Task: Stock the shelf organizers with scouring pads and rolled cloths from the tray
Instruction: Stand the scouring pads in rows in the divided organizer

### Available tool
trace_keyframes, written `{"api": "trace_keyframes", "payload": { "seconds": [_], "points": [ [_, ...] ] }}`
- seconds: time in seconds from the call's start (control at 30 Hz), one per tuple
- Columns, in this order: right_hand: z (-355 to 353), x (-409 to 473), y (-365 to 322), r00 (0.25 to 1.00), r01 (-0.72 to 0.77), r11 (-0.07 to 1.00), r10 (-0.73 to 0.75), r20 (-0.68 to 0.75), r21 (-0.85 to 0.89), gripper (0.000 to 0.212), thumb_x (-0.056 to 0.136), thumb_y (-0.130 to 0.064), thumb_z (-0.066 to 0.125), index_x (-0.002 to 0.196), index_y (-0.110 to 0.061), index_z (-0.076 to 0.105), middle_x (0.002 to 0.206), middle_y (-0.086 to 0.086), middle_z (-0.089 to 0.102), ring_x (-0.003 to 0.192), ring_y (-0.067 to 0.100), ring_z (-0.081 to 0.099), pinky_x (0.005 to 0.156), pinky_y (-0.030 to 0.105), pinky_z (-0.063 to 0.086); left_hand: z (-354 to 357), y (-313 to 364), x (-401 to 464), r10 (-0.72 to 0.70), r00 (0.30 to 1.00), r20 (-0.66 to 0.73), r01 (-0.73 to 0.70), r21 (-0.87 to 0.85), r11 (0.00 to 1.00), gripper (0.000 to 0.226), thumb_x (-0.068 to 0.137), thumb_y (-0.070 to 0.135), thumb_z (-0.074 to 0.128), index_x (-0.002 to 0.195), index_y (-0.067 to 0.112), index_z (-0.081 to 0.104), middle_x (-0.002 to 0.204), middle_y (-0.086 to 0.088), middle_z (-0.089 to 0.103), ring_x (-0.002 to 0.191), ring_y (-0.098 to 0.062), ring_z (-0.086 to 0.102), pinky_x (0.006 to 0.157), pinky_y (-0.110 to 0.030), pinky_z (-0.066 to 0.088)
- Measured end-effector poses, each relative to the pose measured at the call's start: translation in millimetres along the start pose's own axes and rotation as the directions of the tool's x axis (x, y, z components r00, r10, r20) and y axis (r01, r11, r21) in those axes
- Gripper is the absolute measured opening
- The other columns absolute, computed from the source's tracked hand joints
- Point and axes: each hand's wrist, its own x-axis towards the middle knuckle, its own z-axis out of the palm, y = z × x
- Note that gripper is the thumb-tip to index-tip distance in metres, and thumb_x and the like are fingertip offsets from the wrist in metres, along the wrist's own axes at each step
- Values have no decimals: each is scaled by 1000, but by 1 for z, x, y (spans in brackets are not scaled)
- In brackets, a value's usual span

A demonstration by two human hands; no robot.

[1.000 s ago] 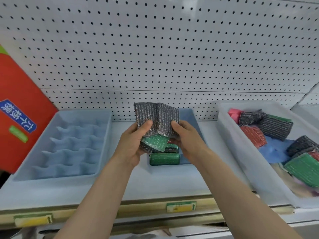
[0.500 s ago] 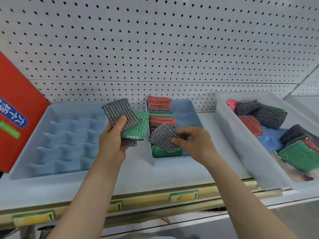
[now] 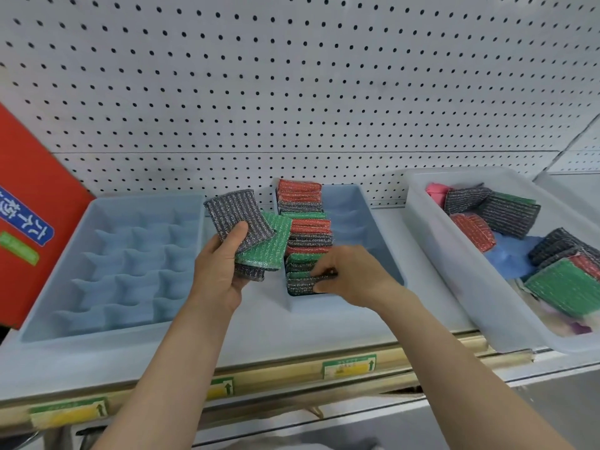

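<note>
Currently, the left hand grips a fanned pad stack. The right hand, at 3 o'clock, pinches a grey pad inside the organizer.

Bright, even, almost shadowless light; wide-angle bowing at the edges; slight softness, blur at far right.

On the red board at far left, a blue slanted label with white Chinese characters, partly cut off by the frame edge; "六" seemingly among them, the rest not surely legible. Below it, a small green label, print too blurred to read. Along the shelf's front rail, three green-and-yellow price tags, each with a black upward arrow; finer print on them too small to make out. No readable brand or number anywhere else.
</note>
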Motion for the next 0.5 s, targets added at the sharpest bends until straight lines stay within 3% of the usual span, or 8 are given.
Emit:
{"api": "trace_keyframes", "payload": {
  "seconds": [0.1,0.2,0.27,0.4,0.5],
  "points": [
    [1,0,-3,1000,0,993,2,-17,122,26,86,-33,74,112,-27,75,108,-12,70,91,10,63,85,30,53,-1,-1,-1,-4,1000,11,4,11,1000,22,84,27,75,104,19,70,99,-7,75,81,-26,69,64,-37,55],
    [8,2,-5,995,19,996,-29,98,93,23,91,-33,68,111,-25,75,106,-13,70,93,12,64,85,31,52,-1,-3,-2,-8,1000,17,8,21,1000,18,84,27,75,100,19,71,98,-6,76,83,-27,69,74,-44,54],
    [7,3,-6,989,38,995,-51,142,93,20,93,-33,65,107,-25,76,94,-15,71,87,12,65,79,31,53,0,-4,-4,-18,1000,22,17,22,1000,19,84,26,75,102,19,71,99,-5,76,87,-27,70,82,-48,55],
    [9,6,-7,998,58,987,-55,-22,151,14,88,-24,72,101,-27,78,90,-14,72,82,3,64,83,27,55,2,-4,-6,-19,999,33,18,22,1000,23,85,27,74,106,19,71,100,-5,76,87,-26,70,83,-47,55],
    [27,7,-4,991,136,982,-133,-29,129,10,85,-17,75,91,-23,81,88,-10,75,79,5,67,79,30,57,3,-4,-8,-17,999,46,15,26,1000,19,87,26,73,104,19,71,94,-2,77,83,-24,71,77,-42,56]
  ]
}}
